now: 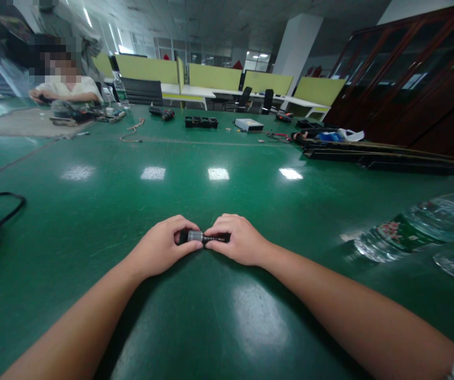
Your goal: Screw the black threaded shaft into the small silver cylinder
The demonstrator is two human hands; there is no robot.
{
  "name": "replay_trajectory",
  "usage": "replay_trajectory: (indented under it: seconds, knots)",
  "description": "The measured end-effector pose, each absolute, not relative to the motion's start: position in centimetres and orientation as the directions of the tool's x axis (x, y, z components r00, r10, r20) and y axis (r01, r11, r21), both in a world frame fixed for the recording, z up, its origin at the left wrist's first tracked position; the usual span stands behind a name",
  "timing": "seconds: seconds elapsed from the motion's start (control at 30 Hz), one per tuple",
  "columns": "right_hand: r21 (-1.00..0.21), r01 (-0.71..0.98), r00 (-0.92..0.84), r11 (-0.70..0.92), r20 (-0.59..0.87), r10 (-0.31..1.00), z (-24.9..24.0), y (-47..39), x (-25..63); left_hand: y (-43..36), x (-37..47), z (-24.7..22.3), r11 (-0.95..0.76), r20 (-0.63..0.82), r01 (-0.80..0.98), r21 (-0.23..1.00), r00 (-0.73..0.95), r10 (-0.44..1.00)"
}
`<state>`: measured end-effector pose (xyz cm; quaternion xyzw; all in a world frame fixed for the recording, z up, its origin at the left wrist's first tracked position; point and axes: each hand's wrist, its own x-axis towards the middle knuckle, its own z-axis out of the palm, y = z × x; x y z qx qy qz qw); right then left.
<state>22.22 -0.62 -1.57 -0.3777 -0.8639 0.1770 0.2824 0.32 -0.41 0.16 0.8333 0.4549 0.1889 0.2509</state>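
Note:
Over the green tabletop, both hands meet around a small silver cylinder with a dark ribbed rod. My left hand pinches the cylinder end between thumb and fingers, with a black part showing inside the grip. On the other side, my right hand has thumb and fingers closed about the ribbed rod end. The fingertips of the two hands almost touch. The piece lies level, and its exact kind is too small to tell.
Clear plastic bottles are on the right. A black cable curls at the left edge. Farther back are a power drill, a black slotted tray, a flat silver box and long dark strips. A person sits at the far left.

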Motion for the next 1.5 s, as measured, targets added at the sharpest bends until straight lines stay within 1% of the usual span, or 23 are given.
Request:
replay_trajectory:
  seconds: [0.7,1.3,1.4,1.5]
  knots:
    - [-0.549,0.571,-0.515,0.610,0.339,0.787,-1.12,-0.79,22.38,-0.54,0.46,0.46,-0.419,0.063,0.679,0.603,0.483,0.873]
    - [-0.565,0.621,-0.455,0.543,0.304,0.837,-1.39,-0.59,22.34,-0.34,0.18,0.17,-0.414,0.085,0.690,0.594,0.458,0.885]
    - [-0.552,0.655,-0.421,0.515,0.300,0.856,-1.36,-0.49,22.46,-0.28,0.14,0.18,-0.403,0.087,0.694,0.597,0.443,0.892]
    - [-0.532,0.732,-0.323,0.425,0.279,0.904,-1.33,-0.29,22.78,-0.19,0.10,0.23,-0.386,0.095,0.702,0.598,0.416,0.904]
